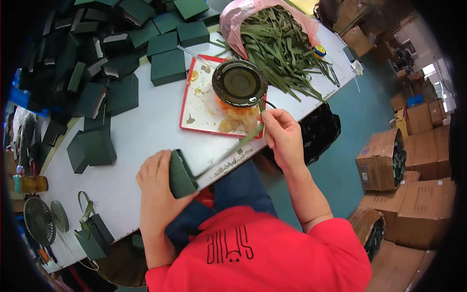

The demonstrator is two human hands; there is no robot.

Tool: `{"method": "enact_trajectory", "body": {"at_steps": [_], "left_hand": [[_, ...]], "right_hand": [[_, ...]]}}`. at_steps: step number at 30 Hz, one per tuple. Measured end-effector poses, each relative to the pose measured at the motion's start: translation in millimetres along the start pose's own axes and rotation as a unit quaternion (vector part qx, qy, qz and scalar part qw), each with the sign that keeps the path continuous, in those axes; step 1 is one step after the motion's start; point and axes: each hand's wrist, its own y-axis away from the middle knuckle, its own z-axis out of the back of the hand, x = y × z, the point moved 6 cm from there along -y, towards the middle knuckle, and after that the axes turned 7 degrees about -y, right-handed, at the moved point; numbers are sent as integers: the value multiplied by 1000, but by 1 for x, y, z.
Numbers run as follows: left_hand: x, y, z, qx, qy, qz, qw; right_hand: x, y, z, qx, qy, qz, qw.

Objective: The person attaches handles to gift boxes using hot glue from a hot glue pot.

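My left hand (162, 194) is wrapped round a small dark green box (180, 175) at the table's front edge. My right hand (280, 130) pinches one end of a green ribbon (245, 140) beside the round black pot (239, 83). The ribbon slants down from those fingers towards the box; whether it touches the box I cannot tell. The pot sits on a white tray with a red rim (183, 114), smeared with yellowish residue. Behind the pot, a pink plastic bag (235, 24) spills a heap of green ribbons (282, 48).
Dark green boxes (168, 67) are piled at the back left. A green bag with a ribbon handle (95, 238) and a small fan (40, 221) stand at the lower left. Cardboard cartons (379, 160) are stacked on the floor at right, and a black bag (323, 131) hangs by the table edge.
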Motion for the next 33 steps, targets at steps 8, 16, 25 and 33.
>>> {"method": "enact_trajectory", "body": {"at_steps": [8,16,25,33], "left_hand": [[-29,-19,12,23,-47,-56,997],[-76,-57,-15,-21,270,-114,956],[-86,-60,-65,104,502,86,854],[-66,-58,-59,73,477,96,870]], "right_hand": [[-26,25,-8,14,-53,-46,997],[-21,39,-13,44,12,-27,999],[-22,45,-9,141,-23,-50,988],[103,-81,160,-204,335,233,890]]}}
